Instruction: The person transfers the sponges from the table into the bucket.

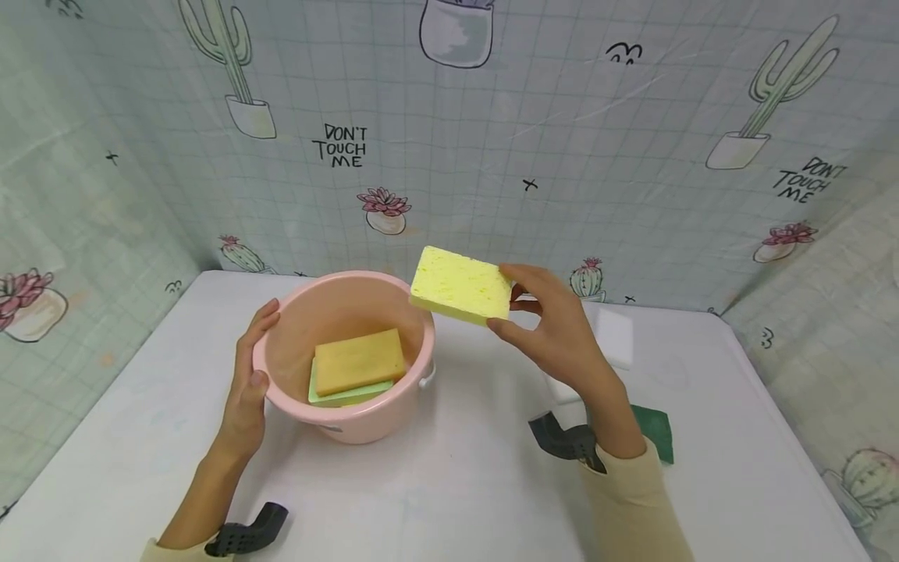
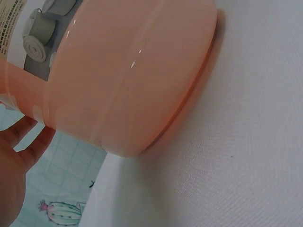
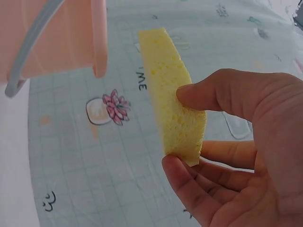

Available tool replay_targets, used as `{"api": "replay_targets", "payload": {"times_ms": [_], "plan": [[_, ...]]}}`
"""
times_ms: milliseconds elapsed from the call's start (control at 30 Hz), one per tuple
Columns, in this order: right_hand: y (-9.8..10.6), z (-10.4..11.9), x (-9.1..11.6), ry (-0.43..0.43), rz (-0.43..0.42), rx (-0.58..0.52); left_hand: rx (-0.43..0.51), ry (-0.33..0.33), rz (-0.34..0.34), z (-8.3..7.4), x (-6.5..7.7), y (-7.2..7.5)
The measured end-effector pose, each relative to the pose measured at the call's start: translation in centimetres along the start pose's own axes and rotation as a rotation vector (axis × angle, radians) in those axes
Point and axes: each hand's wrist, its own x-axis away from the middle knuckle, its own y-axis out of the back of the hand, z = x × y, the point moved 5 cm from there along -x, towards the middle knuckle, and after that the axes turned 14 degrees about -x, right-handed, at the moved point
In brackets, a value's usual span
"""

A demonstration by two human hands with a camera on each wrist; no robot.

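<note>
Mid-frame, the sponge [image 1: 460,285] is pinched, best lightly, by the right hand [image 1: 551,324]. The bucket [image 1: 382,421] is gripped by the left hand [image 1: 246,390].

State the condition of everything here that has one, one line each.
Pink bucket: upright, open-topped, on the table
Bucket handle: lowered
Bright yellow sponge: pinched in the right hand, raised
Darker yellow sponge: inside the bucket, atop the green sponge
Green sponge: partly covered
White blocks: on the table, partly hidden
Dark green pad: on the table, partly hidden
Left hand: touching the bucket
</note>
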Motion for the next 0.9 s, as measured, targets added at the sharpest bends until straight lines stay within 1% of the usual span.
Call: {"api": "replay_targets", "payload": {"times_ms": [100, 233, 467, 600, 733, 900], "plan": [[-1.0, 0.4, -0.6, 0.028, 0.035, 0.005, 0.011, -0.007, 0.001, 0.0, 0.0, 0.0], [-2.4, 1.0, -1.3, 0.041, 0.083, 0.02, 0.012, -0.012, 0.001, 0.1, 0.0, 0.0], [-5.1, 2.0, -2.3, 0.066, 0.165, 0.008, -0.007, -0.009, 0.005, 0.1, 0.0, 0.0], [-6.7, 2.4, -2.9, 0.056, 0.221, 0.008, 0.004, -0.013, 0.002, 0.0, 0.0, 0.0], [-8.1, 2.7, -3.4, 0.028, 0.272, -0.001, -0.011, -0.003, 0.001, 0.0, 0.0, 0.0], [-9.2, 2.9, -3.8, 0.005, 0.301, 0.039, -0.017, 0.005, 0.006, 0.0, -0.1, 0.1]]}}
